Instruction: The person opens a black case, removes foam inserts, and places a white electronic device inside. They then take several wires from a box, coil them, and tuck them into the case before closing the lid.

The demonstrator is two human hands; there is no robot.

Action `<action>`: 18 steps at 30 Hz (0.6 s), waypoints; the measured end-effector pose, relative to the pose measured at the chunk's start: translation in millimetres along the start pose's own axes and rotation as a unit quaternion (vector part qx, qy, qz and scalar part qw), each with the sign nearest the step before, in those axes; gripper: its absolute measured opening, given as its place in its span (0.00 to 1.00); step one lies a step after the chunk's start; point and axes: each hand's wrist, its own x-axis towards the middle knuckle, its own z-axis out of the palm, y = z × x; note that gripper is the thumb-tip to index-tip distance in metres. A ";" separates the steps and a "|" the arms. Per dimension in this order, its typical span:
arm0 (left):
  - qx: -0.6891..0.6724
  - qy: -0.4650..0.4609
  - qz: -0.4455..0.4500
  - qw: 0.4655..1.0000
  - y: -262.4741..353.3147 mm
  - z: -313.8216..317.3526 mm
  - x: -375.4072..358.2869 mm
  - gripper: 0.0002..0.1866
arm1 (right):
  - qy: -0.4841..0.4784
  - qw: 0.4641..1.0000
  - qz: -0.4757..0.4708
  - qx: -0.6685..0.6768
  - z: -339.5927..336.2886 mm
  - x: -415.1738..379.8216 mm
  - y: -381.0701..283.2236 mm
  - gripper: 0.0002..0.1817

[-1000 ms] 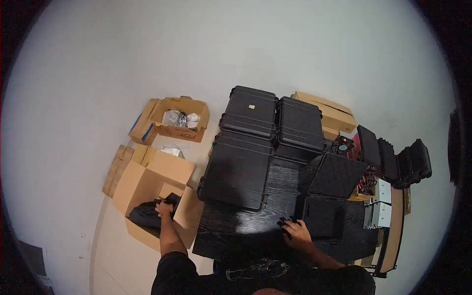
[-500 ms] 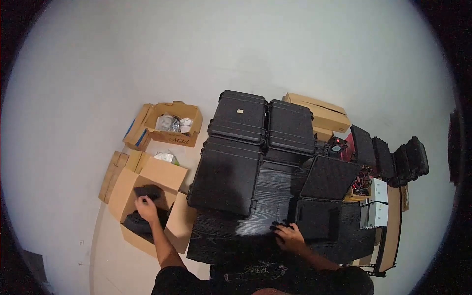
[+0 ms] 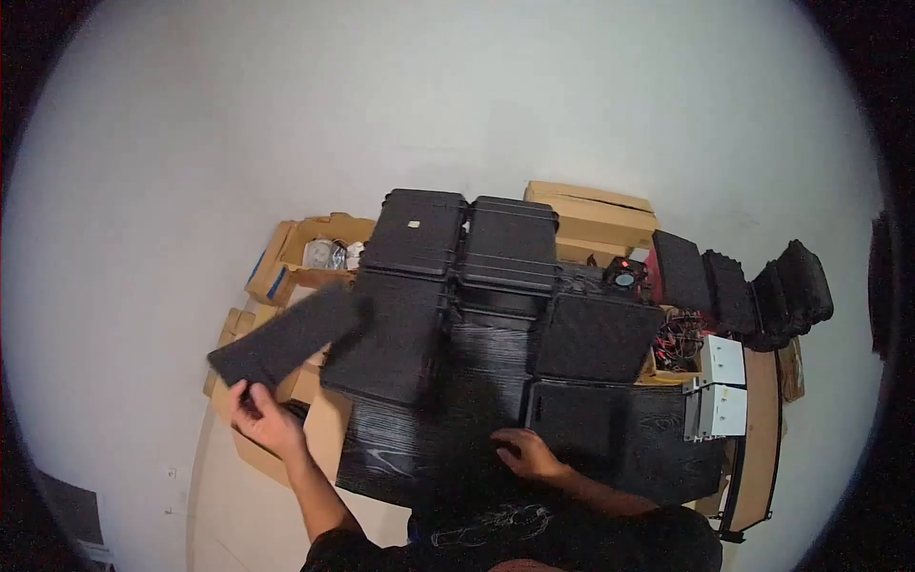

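The foam sheet (image 3: 286, 340) in the left hand (image 3: 265, 423) is black, the table (image 3: 448, 419) under the right hand (image 3: 529, 455) black with pale woodgrain streaks, the box (image 3: 286, 386) beside the left hand brown.

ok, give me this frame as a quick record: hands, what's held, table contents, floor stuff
left hand: raised, gripping the corner of a black foam sheet held over the open cardboard box
right hand: flat on the black table, at the edge of the open case
table: closed black hard cases, one open case with its foam-lined lid up
right side: white boxes, black foam pieces
floor: second cardboard box with bagged items
behind cases: closed cardboard carton
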 end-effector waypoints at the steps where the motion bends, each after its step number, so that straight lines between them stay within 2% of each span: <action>1: 0.022 -0.010 0.019 1.000 31.2 29.3 -23.8 0.13 | -0.004 0.996 0.029 0.086 -12.7 -1.1 -1.4 0.25; 2: 0.037 -0.064 0.012 0.997 39.6 40.7 -46.2 0.15 | -0.006 0.984 0.056 0.171 -24.1 -4.2 -1.1 0.25; 5: 0.082 -0.240 -0.038 0.967 57.9 72.4 -116.3 0.19 | 0.070 0.893 -0.025 0.443 -51.9 -21.7 12.6 0.32; 7: -0.070 -0.308 -0.196 0.928 67.5 101.0 -168.5 0.23 | 0.118 0.824 -0.002 0.554 -82.7 -42.3 7.0 0.36; 9: -0.101 -0.375 -0.223 0.894 75.2 123.9 -211.8 0.27 | 0.160 0.745 0.049 0.646 -109.3 -57.4 20.5 0.40; 10: -0.130 -0.403 -0.269 0.865 73.2 131.4 -232.1 0.32 | 0.178 0.702 0.089 0.684 -118.3 -63.3 43.6 0.40; 11: -0.135 -0.421 -0.264 0.857 81.6 141.4 -249.9 0.38 | 0.194 0.655 0.128 0.719 -126.0 -73.5 52.1 0.41; 12: -0.159 -0.439 -0.285 0.837 85.7 148.4 -266.5 0.40 | 0.254 0.737 0.069 0.623 -123.3 -88.1 53.7 0.35; 14: -0.195 -0.469 -0.331 0.795 84.2 159.4 -294.9 0.43 | 0.263 0.874 0.123 0.390 -142.0 -112.0 68.6 0.31; 16: -0.182 -0.495 -0.359 0.770 83.1 170.3 -312.9 0.42 | 0.292 0.907 0.118 0.280 -166.1 -128.0 55.9 0.26; 18: -0.161 -0.528 -0.379 0.743 100.6 180.0 -317.2 0.38 | 0.330 0.879 0.072 0.338 -168.8 -134.5 66.2 0.26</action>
